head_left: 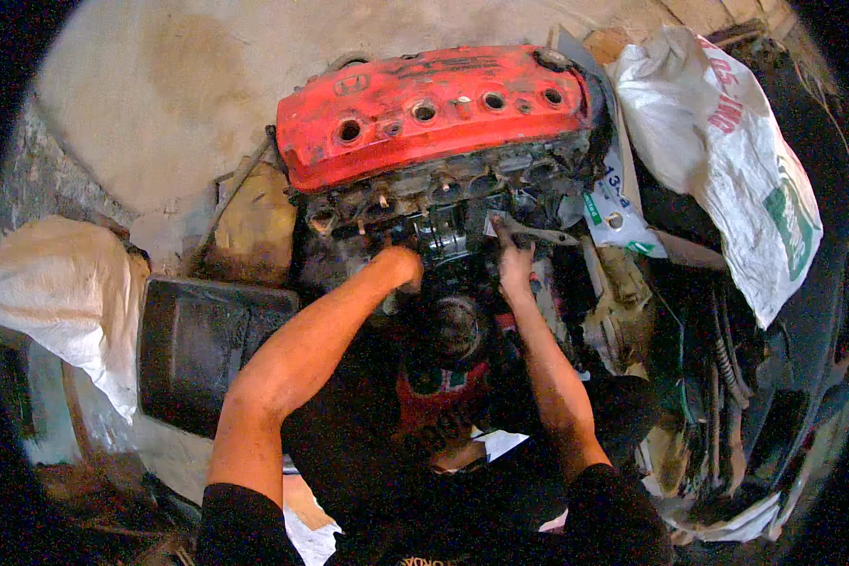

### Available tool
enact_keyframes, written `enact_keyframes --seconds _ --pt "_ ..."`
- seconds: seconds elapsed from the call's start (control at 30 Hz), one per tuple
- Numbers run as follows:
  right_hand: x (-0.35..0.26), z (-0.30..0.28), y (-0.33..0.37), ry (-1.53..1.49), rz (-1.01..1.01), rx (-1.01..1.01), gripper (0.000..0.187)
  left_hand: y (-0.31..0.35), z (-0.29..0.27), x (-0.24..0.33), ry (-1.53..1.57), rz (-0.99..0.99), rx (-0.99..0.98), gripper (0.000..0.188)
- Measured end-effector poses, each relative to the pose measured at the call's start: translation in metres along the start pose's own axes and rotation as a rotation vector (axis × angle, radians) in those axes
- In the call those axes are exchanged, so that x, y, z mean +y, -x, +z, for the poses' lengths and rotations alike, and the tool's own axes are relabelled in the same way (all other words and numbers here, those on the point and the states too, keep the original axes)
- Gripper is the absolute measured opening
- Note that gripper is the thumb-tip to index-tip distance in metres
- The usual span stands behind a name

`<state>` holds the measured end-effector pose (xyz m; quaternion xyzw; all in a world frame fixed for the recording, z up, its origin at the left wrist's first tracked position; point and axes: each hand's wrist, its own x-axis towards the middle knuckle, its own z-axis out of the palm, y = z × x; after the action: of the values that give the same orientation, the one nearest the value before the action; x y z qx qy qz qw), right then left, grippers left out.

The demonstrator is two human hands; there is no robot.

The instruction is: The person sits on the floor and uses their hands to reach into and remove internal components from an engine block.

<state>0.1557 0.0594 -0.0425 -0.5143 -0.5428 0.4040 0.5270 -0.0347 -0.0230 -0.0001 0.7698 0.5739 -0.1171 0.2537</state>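
A dirty engine with a red valve cover (387, 146) stands in front of me, its near side dark and greasy. My left hand (407, 268) reaches into this side, below the cover. Its fingers are hidden by the wrist and the shadow, so whether it holds anything does not show. To the right, my right hand (515, 266) is closed around a flat grey tool (545, 235) with a long handle, whose exact kind I cannot make out. Between the two hands lies a shiny dark cylindrical part (441, 236). A round dark part (457, 325) sits below it, nearer to me.
A black plastic tray (193, 344) rests on the left, beside a pale sack (71, 283). At the far right a white woven sack (726, 141) drapes over dark things. A plastic packet (623, 222) lies right of the engine, and brown cardboard (255, 222) at its left.
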Motion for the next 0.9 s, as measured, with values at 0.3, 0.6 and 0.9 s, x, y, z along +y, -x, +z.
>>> enact_keyframes --seconds 0.3,0.6,0.9 --pt "-0.05 -0.033 0.028 -0.766 0.623 -0.284 0.025 -0.005 -0.04 0.048 1.335 0.219 0.383 0.041" --pt "-0.071 -0.035 0.035 -0.718 0.469 -0.478 0.036 0.001 -0.036 0.04 1.318 0.07 0.482 0.034" --pt "-0.026 -0.039 0.022 0.34 -0.148 -0.523 0.032 -0.022 0.008 0.02 1.151 0.272 0.414 0.025"
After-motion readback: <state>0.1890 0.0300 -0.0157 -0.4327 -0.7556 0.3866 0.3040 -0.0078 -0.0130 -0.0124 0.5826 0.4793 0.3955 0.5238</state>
